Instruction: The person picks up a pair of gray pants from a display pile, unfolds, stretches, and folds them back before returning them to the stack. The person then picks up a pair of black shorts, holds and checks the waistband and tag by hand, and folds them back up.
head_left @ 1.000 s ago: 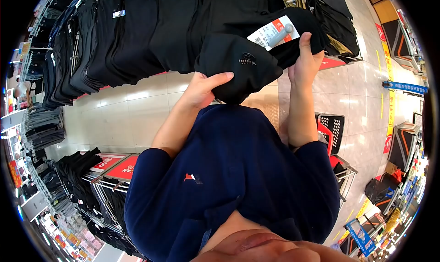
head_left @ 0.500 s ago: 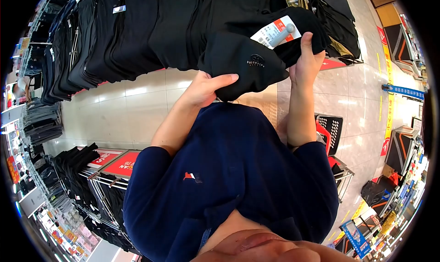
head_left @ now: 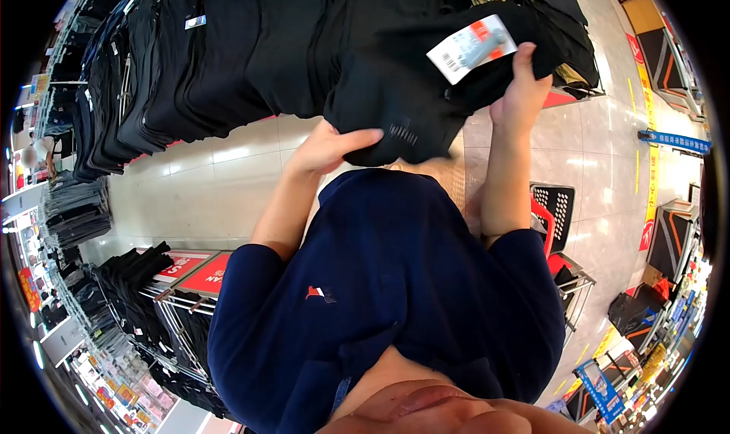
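Note:
Black garments, apparently trousers (head_left: 395, 92), are stretched between my two hands in front of the rack. My left hand (head_left: 325, 147) pinches the near left edge, thumb on top and fingers hidden under the cloth. At the right, my right hand (head_left: 523, 98) grips the bunched end with its thumb up; the other fingers are partly hidden. Near it lies a white and orange price tag (head_left: 450, 63) with a grey security tag (head_left: 484, 48) over it. A small pale printed logo (head_left: 403, 134) on the cloth is blurred.
A long rack of dark hanging trousers (head_left: 228, 69) runs along the far side. Behind to the left stands another rack with red signs (head_left: 205, 273). A red and black basket or cart (head_left: 553, 213) is by my right arm. A person (head_left: 36, 154) stands far left.
My hands have drawn slightly apart, the left moving left and the right moving right. The cloth between them has spread and shifted, and the price tag has moved right.

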Demonstrator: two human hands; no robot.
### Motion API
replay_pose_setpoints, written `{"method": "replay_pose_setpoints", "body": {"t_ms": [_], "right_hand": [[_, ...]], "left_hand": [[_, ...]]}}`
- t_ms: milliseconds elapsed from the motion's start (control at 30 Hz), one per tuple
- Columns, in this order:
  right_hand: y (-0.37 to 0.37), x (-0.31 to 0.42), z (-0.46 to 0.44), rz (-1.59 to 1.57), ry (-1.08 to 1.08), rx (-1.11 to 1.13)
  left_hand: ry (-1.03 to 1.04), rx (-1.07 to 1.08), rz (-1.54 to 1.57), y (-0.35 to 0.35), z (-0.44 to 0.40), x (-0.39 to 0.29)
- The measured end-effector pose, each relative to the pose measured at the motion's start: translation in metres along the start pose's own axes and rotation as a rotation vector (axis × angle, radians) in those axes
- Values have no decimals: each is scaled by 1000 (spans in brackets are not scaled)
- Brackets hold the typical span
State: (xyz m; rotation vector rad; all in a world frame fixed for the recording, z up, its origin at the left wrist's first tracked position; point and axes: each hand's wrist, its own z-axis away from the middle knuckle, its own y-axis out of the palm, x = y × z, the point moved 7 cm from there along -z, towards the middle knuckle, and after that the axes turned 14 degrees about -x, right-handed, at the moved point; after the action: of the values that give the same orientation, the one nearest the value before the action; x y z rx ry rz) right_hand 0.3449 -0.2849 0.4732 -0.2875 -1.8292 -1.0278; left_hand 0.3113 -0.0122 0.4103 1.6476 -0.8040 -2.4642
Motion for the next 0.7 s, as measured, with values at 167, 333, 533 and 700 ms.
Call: {"method": "replay_pose_setpoints", "body": {"t_ms": [167,333,533,700], "right_hand": [[-7,27,-37,-155,-106,11],[10,22,-36,-192,-46,100],[21,30,-42,-129,-99,-53],[20,67,-74,-421,-99,22]], "left_hand": [[-214,320,-707,-33,-9,42],[-359,407,-642,-67,-11,130],[-247,251,-767,-86,-24,179],[-254,129,-741,-89,-21,184]]}}
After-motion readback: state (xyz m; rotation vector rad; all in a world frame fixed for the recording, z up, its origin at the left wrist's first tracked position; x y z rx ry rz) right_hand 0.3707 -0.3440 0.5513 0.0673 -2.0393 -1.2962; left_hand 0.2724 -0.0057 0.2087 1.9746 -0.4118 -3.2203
